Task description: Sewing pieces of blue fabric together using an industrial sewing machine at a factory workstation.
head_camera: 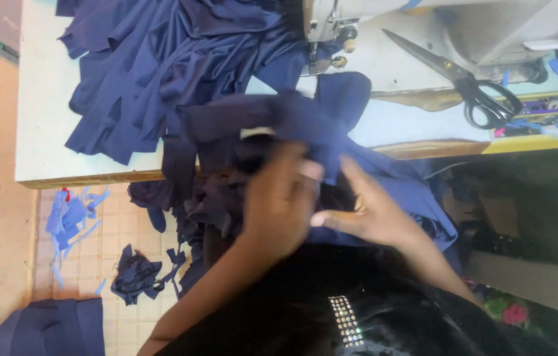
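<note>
tailoring workshop, sewing machine (332, 23), scissors (463, 82), navy fabric (173, 59) heaped on table (42, 132)

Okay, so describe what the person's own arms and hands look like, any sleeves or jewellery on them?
Both forearms are bare: no sleeves reach the wrists in view. The left hand and the right hand wear no gloves, and no rings, bracelets or watch can be seen. Below the arms is a black garment with a small strip of sparkling studs.

Bright, even daylight washes the pale table (48, 99) (hands slightly motion-blurred), while the lower right sinks dim.
</note>
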